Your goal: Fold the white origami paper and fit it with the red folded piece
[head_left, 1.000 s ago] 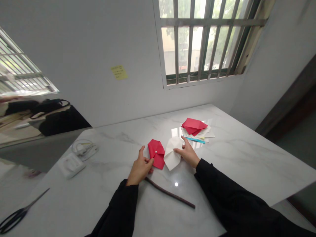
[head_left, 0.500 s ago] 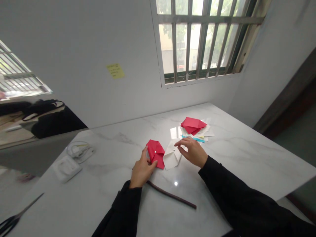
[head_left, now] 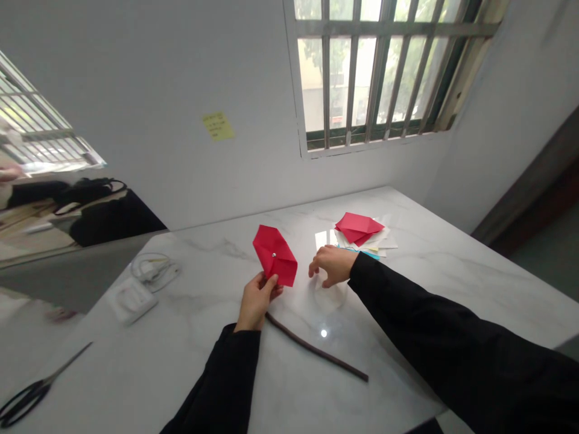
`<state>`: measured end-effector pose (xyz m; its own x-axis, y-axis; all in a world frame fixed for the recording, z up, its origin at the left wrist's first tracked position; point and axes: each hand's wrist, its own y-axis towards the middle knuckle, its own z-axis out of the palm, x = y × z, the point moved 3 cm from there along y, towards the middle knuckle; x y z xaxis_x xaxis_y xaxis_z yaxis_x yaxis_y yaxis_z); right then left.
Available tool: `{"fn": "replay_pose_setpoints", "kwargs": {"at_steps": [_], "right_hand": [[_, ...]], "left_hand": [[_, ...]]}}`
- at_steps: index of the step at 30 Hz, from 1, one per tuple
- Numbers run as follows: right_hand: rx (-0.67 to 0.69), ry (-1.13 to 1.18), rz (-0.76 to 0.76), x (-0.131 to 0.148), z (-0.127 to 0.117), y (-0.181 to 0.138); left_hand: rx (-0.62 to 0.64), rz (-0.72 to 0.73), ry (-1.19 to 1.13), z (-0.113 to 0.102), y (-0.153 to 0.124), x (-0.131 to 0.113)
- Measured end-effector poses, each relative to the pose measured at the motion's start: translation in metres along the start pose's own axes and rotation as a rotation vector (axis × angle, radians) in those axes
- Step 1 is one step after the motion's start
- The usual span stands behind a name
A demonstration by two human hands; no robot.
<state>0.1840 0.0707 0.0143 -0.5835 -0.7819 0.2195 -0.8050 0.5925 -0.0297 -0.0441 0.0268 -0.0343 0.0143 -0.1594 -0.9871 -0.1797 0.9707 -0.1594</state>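
Note:
My left hand (head_left: 257, 296) pinches the lower corner of a red folded paper piece (head_left: 274, 255) with a small metal pin at its middle and holds it up off the marble table (head_left: 452, 289). Just to its right, my right hand (head_left: 330, 265) hovers palm down with the fingers loosely bent. They are over the far edge of a white folded paper piece (head_left: 330, 296) lying flat on the table. I cannot tell whether the fingertips touch it. A thin dark brown stick (head_left: 316, 352) lies on the table below both hands.
A stack of coloured sheets with a red folded piece (head_left: 359, 228) on top lies behind my right hand. A white cable (head_left: 151, 268) and a white box (head_left: 132, 298) sit at the left, with scissors (head_left: 27, 395) at the near left. The wall behind carries a yellow note (head_left: 218, 126).
My left hand has lifted the red folded piece off the table and tilted it upright. My right hand has let go of the white piece, which now lies flat beneath it.

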Motion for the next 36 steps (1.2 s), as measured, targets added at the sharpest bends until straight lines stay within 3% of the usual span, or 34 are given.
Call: {"fn": "replay_pose_setpoints", "kwargs": {"at_steps": [4, 8, 15, 18, 21, 27, 36], "right_hand": [[0.018, -0.035, 0.076, -0.002, 0.005, -0.005], [-0.064, 0.08, 0.193, -0.007, 0.007, -0.015], [-0.322, 0.738, 0.287, -0.021, 0.009, -0.04], [-0.389, 1.039, 0.317, -0.016, 0.023, -0.043], [-0.456, 1.181, 0.335, -0.003, 0.034, -0.041], [-0.498, 1.174, 0.239, 0.025, 0.045, -0.036], [-0.545, 1.005, 0.337, 0.026, 0.054, -0.034]], "left_hand": [[-0.021, -0.028, -0.137, 0.008, -0.009, -0.008], [-0.019, -0.016, -0.149, 0.011, -0.011, -0.011], [-0.039, 0.023, -0.138, 0.011, -0.011, -0.007], [-0.019, 0.04, -0.141, 0.013, -0.013, -0.008], [-0.009, 0.054, -0.118, 0.014, -0.014, -0.007], [0.004, 0.061, -0.046, 0.021, -0.018, -0.005], [0.126, 0.037, -0.141, 0.032, -0.032, -0.013]]}}
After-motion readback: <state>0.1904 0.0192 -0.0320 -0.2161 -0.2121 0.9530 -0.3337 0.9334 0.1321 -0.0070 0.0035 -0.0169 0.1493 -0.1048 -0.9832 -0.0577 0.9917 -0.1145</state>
